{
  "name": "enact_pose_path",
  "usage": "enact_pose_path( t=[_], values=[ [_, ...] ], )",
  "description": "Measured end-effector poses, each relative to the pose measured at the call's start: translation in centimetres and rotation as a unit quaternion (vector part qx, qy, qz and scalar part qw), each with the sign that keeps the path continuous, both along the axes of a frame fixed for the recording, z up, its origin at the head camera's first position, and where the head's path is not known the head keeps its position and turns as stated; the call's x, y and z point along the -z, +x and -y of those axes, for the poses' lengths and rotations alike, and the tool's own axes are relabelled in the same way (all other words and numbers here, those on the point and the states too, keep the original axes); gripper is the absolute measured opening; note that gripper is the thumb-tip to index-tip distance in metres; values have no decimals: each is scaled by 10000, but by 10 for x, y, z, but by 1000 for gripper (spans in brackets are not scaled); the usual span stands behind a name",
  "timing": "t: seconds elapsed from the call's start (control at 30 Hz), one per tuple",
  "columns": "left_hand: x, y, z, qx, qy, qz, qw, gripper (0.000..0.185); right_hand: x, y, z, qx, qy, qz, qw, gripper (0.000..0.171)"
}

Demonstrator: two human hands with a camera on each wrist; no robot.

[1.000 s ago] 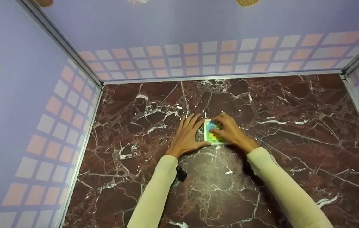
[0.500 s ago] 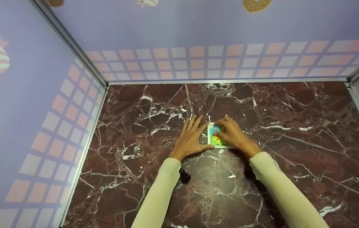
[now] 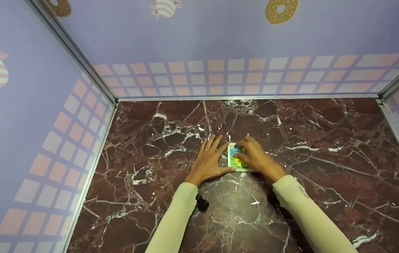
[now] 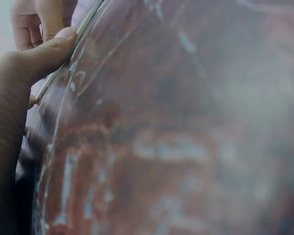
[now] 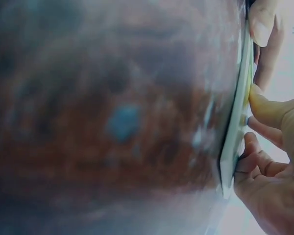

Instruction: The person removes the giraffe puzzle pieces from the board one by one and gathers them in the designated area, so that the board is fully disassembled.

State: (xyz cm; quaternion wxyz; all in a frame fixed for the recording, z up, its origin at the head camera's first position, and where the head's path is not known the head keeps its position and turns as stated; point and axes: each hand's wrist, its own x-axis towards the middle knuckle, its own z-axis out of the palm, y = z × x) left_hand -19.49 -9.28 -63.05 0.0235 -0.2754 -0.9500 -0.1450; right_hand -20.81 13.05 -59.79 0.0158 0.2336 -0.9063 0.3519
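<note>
Small colourful card (image 3: 236, 159) lies flat on the marble tabletop (image 3: 326, 182), approx. centre. Left hand (image 3: 209, 161) flat on the surface w/ fingers straight and spread, thumb against card's near-left corner, gripping nothing. Right hand (image 3: 255, 157) on top of card, fingers bent, tips pressing it down; wrist views blurred, card seen edge-on

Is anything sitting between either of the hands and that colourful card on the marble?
Nothing visible. The right hand already rests on the card, fingers curled on its face, and the left hand lies flat beside it, thumb against its near-left edge.
</note>
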Motion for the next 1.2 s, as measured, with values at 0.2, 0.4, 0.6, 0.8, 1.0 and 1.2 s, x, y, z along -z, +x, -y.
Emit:
enact_pose_path(
  t=[0.2, 0.4, 0.6, 0.8, 1.0, 1.2],
  values=[
    [0, 4, 4, -47, -95, 12, 9999, 107, 0, 3, 7, -80, 22, -131, 9999, 33],
    [0, 6, 6, 16, -66, 35, 10000, 107, 1, 3, 10, -108, 13, -95, 9999, 35],
    [0, 3, 2, -53, -78, 22, 10000, 107, -4, -3, 9, -172, -39, -42, 9998, 37],
    [-1, 0, -3, -37, -28, -18, 10000, 107, -5, -4, 2, -84, -199, -17, 9998, 37],
    [-2, 0, -4, -25, -40, 35, 10000, 108, 2, -4, 0, 180, -830, -191, 9962, 16],
    [-1, 1, -1, -44, -97, 47, 9999, 107, 4, -6, 1, 325, -1118, -242, 9929, 7]
  ],
)
